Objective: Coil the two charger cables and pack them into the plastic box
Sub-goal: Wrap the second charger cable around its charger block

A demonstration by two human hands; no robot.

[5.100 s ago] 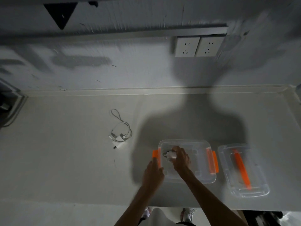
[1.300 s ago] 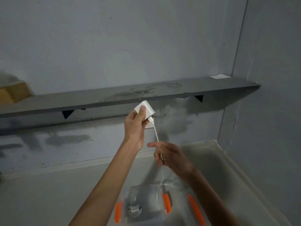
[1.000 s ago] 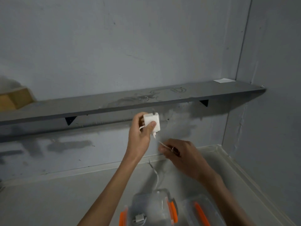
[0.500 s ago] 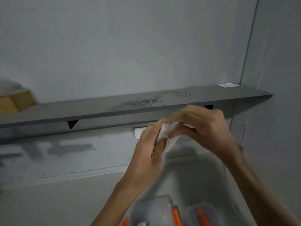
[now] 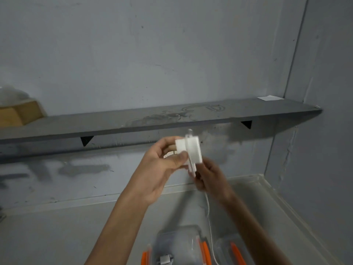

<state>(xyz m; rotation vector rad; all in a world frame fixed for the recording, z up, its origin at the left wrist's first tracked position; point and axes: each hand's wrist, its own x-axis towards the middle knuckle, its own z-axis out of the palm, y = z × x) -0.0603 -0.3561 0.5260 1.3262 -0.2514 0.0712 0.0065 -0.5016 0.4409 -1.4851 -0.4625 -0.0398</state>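
I have the white charger brick (image 5: 189, 150) raised in front of the grey shelf (image 5: 172, 117), well above the counter (image 5: 57, 236), so that its cable (image 5: 209, 213) hangs free and straight beneath it; my reading is that this height keeps the cord off the surface and lets it be wound without snagging. My left hand (image 5: 162, 169) pinches the brick, thumb on the near face and fingers curled behind it, with the prongs pointing up. My right hand (image 5: 210, 180) sits just below and to the right of the brick, fingers closed around the cable where it leaves the plug end; the view is blurred there, so the exact grip I cannot tell beyond a closed pinch on the cord. The cable drops from that hand toward the near edge, passing just right of the plastic box (image 5: 179, 245) with orange latches. The box stands open on the counter, a small white piece (image 5: 165, 260) already lying inside. Its lid (image 5: 233, 251) lies just to the right. Judgement: second cable is at the start of coiling; nothing of it is packed yet.
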